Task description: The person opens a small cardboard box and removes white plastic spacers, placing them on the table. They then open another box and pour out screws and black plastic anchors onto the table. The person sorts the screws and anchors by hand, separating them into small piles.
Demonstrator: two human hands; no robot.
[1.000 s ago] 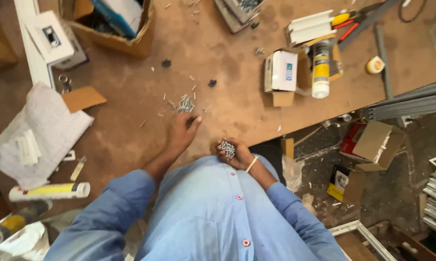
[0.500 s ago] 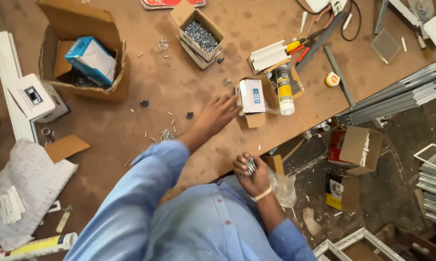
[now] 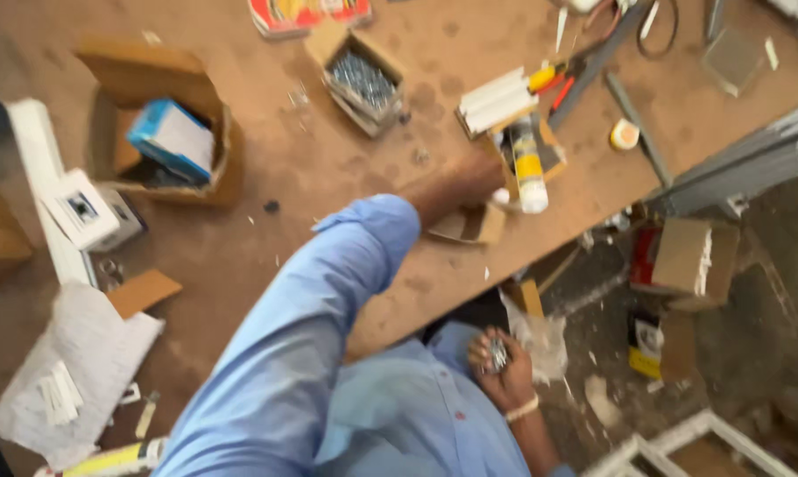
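My left arm in a blue sleeve stretches across the brown table (image 3: 328, 203). My left hand (image 3: 486, 177) is blurred. It reaches a small open cardboard box (image 3: 470, 225) and a white and yellow tube (image 3: 527, 168); its fingers are not clear. My right hand (image 3: 505, 375) stays close to my body below the table edge, closed around a bunch of small metal screws (image 3: 498, 355). An open box of screws (image 3: 362, 81) sits farther back on the table.
A large cardboard box (image 3: 227, 168) with a blue packet (image 3: 171, 137) stands at the left. White boxes (image 3: 85, 208) and crumpled paper (image 3: 72, 362) lie at the left edge. Screwdrivers (image 3: 554, 75), a tape roll (image 3: 624, 134) and metal profiles (image 3: 752, 163) are at the right. Cartons (image 3: 682, 256) litter the floor.
My left hand left the loose screws on the table and reached farther right to the small box with the tube. The right hand kept its screws and dropped lower.
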